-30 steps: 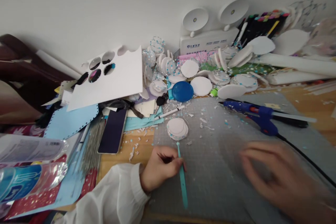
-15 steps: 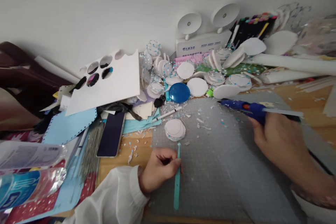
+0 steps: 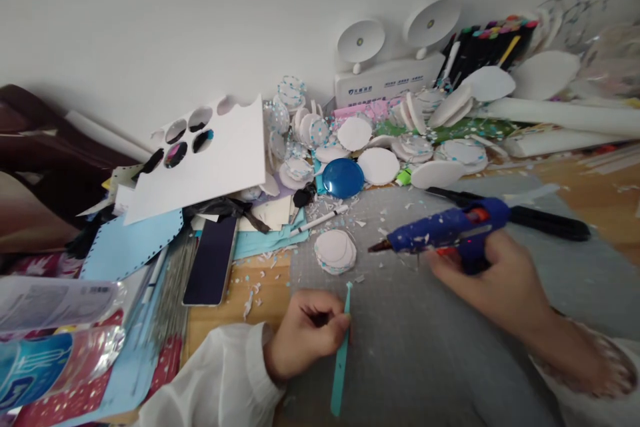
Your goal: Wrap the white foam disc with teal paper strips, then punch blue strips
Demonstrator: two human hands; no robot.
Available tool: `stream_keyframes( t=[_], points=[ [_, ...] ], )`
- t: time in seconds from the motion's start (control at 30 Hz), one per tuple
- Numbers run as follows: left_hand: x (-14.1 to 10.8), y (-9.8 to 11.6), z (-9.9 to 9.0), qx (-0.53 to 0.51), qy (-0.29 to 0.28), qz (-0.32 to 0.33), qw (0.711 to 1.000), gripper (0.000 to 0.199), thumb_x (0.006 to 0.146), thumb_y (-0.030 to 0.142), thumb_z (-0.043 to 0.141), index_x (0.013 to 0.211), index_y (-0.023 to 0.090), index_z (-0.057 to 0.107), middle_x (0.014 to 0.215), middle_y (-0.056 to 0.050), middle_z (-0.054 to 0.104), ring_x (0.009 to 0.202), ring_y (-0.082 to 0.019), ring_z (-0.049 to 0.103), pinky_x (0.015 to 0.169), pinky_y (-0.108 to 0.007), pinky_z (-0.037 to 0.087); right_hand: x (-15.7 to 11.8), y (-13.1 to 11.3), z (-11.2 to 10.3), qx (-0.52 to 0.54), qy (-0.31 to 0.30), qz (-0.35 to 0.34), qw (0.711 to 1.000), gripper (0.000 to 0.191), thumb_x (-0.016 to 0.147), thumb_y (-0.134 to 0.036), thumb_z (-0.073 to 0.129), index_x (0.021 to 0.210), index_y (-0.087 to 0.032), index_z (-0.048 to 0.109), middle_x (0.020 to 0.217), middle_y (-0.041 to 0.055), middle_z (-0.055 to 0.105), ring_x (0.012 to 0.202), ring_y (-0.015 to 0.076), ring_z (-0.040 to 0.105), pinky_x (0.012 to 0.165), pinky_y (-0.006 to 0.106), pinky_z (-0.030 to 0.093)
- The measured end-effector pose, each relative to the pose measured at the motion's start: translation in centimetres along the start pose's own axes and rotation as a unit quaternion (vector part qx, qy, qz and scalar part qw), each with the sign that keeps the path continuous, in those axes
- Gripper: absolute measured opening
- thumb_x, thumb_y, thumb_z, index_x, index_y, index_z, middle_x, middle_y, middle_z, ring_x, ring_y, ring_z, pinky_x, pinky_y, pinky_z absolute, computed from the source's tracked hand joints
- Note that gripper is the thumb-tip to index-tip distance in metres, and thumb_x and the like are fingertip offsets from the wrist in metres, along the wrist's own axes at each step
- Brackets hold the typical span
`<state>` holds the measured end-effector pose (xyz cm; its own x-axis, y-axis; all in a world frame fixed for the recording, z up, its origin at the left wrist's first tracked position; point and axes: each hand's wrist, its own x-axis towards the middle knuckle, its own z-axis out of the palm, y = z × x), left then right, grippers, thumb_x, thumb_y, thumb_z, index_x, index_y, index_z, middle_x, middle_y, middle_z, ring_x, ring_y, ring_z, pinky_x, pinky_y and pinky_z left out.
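Between thumb and fingers, my left hand (image 3: 316,330) pinches a narrow teal strip (image 3: 341,373) with a small pointed shape at its upper end. My right hand (image 3: 500,283) is wrapped round the handle of a blue glue gun (image 3: 450,227), whose dark nozzle points left. A small stack of white discs (image 3: 335,251) with bluish edges lies just beyond my left hand, left of the nozzle and apart from it. Under both hands is a grey cutting mat (image 3: 400,347). A black-handled tool (image 3: 550,221) rests behind the glue gun.
White discs (image 3: 379,166) and a blue round lid (image 3: 343,177) line the back. At left are a phone (image 3: 211,260), a white board with round holes (image 3: 220,167) and a plastic bottle (image 3: 45,363). A marker (image 3: 320,219) and paper scraps lie near the mat's far edge.
My right hand has lifted the glue gun and brought it left and nearer, uncovering the black-handled tool. My left hand keeps its pinch on the teal strip, which tilts slightly more.
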<state>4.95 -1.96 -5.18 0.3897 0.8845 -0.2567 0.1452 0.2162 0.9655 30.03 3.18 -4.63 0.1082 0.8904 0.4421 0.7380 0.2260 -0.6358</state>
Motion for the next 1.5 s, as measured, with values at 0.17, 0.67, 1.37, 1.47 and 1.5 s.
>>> stream_keyframes(
  t=[0.17,0.67,1.37,1.47,1.5],
  points=[
    [-0.1,-0.4,0.1,-0.022,-0.027,0.008,0.999,0.042,0.08,0.043,0.057,0.051,0.015,0.045,0.048,0.001,0.04,0.046,-0.007,0.034,0.044,-0.02,0.026,-1.2,-0.2,0.0,-0.019,-0.014,-0.099,0.995,0.022,0.071,-0.033,0.055,0.054,-0.025,0.044,0.034,-0.0041,0.049,0.023,0.0128,0.043,0.025,0.022,0.031],
    [-0.2,-0.2,0.3,-0.015,-0.034,0.051,0.998,0.031,0.074,0.021,0.056,0.048,0.017,0.039,0.046,0.005,0.032,0.043,-0.005,0.027,0.042,-0.021,0.021,-1.6,0.4,0.3,-0.068,-0.053,-0.157,0.984,0.024,0.076,-0.031,0.05,0.059,-0.027,0.034,0.036,-0.0085,0.038,0.022,0.0099,0.036,0.025,0.021,0.026],
    [-0.1,-0.2,0.3,-0.007,-0.041,0.028,0.999,0.04,0.076,0.032,0.061,0.048,0.017,0.037,0.046,0.004,0.032,0.044,-0.005,0.027,0.043,-0.022,0.019,-1.5,0.4,0.2,-0.071,-0.048,-0.17,0.982,0.026,0.076,-0.031,0.05,0.055,-0.026,0.034,0.036,-0.0077,0.038,0.024,0.0094,0.035,0.027,0.021,0.024],
    [-0.1,-0.2,0.3,-0.004,-0.039,0.034,0.999,0.037,0.075,0.028,0.059,0.048,0.017,0.037,0.047,0.005,0.031,0.044,-0.005,0.026,0.043,-0.022,0.019,-1.6,0.5,0.1,-0.074,-0.05,-0.169,0.982,0.027,0.075,-0.031,0.051,0.055,-0.026,0.034,0.036,-0.0074,0.038,0.024,0.0094,0.036,0.027,0.021,0.025],
    [-0.1,-0.2,0.3,-0.004,-0.039,0.036,0.999,0.036,0.075,0.027,0.059,0.048,0.017,0.037,0.047,0.005,0.03,0.044,-0.005,0.025,0.043,-0.022,0.019,-1.6,0.6,0.1,-0.074,-0.052,-0.167,0.982,0.027,0.075,-0.031,0.051,0.054,-0.026,0.035,0.036,-0.0071,0.039,0.024,0.0095,0.037,0.027,0.021,0.025]
  ],
)
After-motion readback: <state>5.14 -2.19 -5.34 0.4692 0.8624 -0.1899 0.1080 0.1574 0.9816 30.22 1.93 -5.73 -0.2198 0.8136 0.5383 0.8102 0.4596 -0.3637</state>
